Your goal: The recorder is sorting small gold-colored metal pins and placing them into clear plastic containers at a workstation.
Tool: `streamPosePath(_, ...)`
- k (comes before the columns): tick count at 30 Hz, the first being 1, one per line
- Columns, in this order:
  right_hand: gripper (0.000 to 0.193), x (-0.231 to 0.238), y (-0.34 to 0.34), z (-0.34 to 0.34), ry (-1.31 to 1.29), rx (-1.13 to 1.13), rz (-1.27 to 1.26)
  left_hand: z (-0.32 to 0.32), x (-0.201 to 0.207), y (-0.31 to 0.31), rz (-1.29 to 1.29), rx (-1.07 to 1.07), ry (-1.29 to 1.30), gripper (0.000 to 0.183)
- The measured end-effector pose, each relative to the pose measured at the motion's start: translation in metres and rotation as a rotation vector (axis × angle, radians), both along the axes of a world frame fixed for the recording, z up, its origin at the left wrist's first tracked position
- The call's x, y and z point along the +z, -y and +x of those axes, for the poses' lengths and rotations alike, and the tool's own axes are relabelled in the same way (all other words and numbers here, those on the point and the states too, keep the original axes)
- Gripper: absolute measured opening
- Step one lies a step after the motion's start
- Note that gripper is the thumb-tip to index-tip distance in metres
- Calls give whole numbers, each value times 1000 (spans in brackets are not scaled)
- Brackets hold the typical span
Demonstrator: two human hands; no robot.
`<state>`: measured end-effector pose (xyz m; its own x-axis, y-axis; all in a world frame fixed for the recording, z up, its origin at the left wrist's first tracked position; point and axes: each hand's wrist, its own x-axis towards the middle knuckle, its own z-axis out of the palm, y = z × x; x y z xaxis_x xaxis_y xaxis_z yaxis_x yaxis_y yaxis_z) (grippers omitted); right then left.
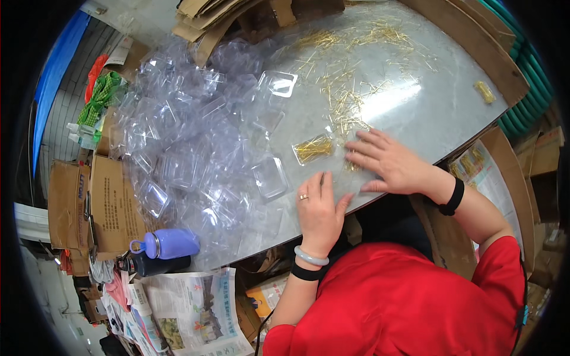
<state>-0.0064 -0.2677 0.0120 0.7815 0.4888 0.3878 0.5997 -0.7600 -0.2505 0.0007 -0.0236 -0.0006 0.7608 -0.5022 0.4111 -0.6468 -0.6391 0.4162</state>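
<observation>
My left hand [320, 212] is at the table's front edge, fingers stretched out and thumb apart, holding nothing that I can see. Just beyond its fingertips lies a small clear plastic tray [295, 155] with a bundle of thin gold-coloured metal pins [314, 148] in it. To the right of the tray, my right hand [385, 161] is spread low over the tabletop, palm down, its fingertips beside some loose gold pins [351, 167]. What is beneath its palm is hidden. More loose pins [344, 107] are scattered farther back.
Clear plastic trays [184, 136] pile up over the table's left side. Cardboard [493, 53] borders the far right edge, near a small pin bundle [484, 92]. A purple bottle [172, 244] lies at the front left, above newspapers [202, 314]. Green hose [530, 83] coils at right.
</observation>
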Motion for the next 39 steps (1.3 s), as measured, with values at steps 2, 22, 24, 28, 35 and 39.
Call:
streamPosePath(2, 50, 1, -1, -3, -58, 22, 10, 1, 0, 6, 21, -64, 3, 57)
streamPosePath(22, 38, 23, 49, 46, -103, -439, -92, 5, -4, 17, 179, -99, 9, 71)
streamPosePath(24, 33, 19, 30, 24, -130, -463, -58, 5, -4, 15, 167, -82, -5, 78)
streamPosePath(28, 24, 14, -17, -15, -141, -425, -27, 4, -3, 20, 152, -97, -13, 89)
streamPosePath(35, 33, 34, -8, 49, -49, -97, -97, 6, -3, 22, 209, -69, 5, 89)
streamPosePath(39, 36, 37, -13, 58, -237, -64, -146, 5, 0, 21, 203, -35, 8, 86)
